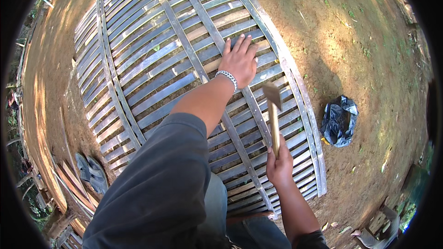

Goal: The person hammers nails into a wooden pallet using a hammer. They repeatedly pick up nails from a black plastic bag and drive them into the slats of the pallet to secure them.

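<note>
A large panel of grey-brown slats [161, 71], crossed by several long strips, lies on the ground beneath me. My left hand [239, 64], with a chain bracelet [227, 76] at the wrist, rests palm down on the slats beside a cross strip, its fingers stretched out. In my right hand [280, 167] is a hammer, gripped low on its light wooden handle [275, 127]. The hammer's brown head [272, 94] is raised over the panel, to the right of and nearer than my left hand. What lies under my left palm is hidden.
On the bare soil right of the panel stands a crumpled black plastic bag [340, 121], its mouth gaping. A pair of grey sandals [92, 174] lies at the lower left, next to long reddish-brown strips [73, 180]. My knees are over the panel's near part.
</note>
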### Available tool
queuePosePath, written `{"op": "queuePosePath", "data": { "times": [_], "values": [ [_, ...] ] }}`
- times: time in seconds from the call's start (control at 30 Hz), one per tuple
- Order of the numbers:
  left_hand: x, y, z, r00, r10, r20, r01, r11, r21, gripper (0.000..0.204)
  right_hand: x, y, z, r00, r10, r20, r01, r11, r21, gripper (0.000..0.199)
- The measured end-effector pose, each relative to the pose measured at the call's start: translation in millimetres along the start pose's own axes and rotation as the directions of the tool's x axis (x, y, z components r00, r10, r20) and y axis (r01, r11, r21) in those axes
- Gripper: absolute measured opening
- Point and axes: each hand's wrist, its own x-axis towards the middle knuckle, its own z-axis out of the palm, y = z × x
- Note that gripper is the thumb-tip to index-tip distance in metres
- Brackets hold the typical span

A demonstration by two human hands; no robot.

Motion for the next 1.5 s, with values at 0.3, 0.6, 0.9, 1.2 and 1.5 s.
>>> {"op": "queuePosePath", "data": {
  "times": [0.3, 0.6, 0.9, 1.2, 1.5],
  "values": [
    [-0.5, 1.4, -0.5, 1.0, 0.014, 0.003, -0.014, 1.0, 0.02, 0.05, -0.2, 9.3, 9.4, 0.999, -0.048, 0.01, 0.048, 0.997, -0.061, 0.054],
    [2.3, -1.9, 3.2, 1.0, 0.005, -0.017, -0.005, 1.0, -0.019, 0.05, -2.5, 16.4, 11.9, 1.0, 0.005, -0.022, -0.005, 1.0, 0.007, 0.051],
    [2.4, 0.2, -0.5, 1.0, -0.011, 0.002, 0.011, 1.0, -0.015, 0.049, -2.9, 16.6, 16.1, 0.998, 0.022, 0.06, -0.02, 0.999, -0.034, 0.053],
    [3.8, 0.2, -3.1, 1.0, -0.004, 0.016, 0.004, 1.0, -0.001, 0.05, -10.2, 15.9, 19.1, 0.998, -0.035, -0.051, 0.04, 0.995, 0.093, 0.05],
    [2.7, 0.1, -1.2, 1.0, -0.008, 0.011, 0.008, 1.0, -0.025, 0.051, -5.9, 6.3, 15.1, 0.998, 0.056, -0.034, -0.05, 0.985, 0.162, 0.051]
  ]
}}
